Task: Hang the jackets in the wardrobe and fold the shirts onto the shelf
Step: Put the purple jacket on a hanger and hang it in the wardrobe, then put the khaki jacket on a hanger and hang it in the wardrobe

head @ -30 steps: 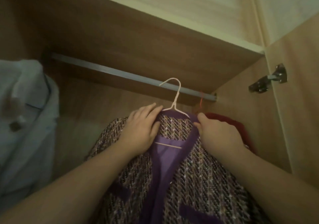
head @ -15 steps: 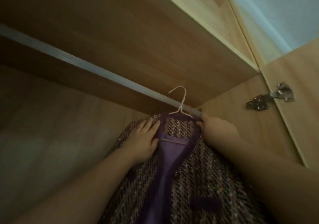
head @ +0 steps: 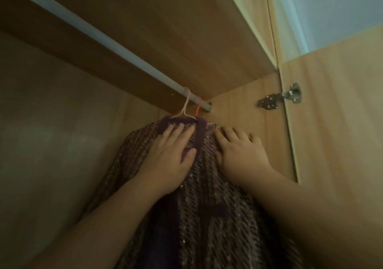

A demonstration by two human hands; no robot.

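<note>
A purple tweed jacket (head: 203, 202) with dark purple trim hangs on a pale pink hanger (head: 185, 107), whose hook sits over the grey wardrobe rail (head: 99, 35) near its right end. My left hand (head: 172, 159) lies flat on the jacket's left front, fingers spread, thumb at the trim. Flat on the right front rests my right hand (head: 240, 155). Neither hand grips the cloth. Just right of the pink hook, a red hanger hook (head: 198, 107) is on the rail; its garment is hidden behind the jacket.
The wardrobe's top shelf board (head: 165, 30) runs above the rail. The right side panel (head: 244, 107) is close beside the jacket, with a metal door hinge (head: 279, 99) and the open door (head: 335, 113) beyond it. The back panel (head: 51, 134) is to the left.
The pink hanger's hook went from held below the rail to resting over it. Both hands left the collar and now lie flat on the jacket's front. The view tilted upward.
</note>
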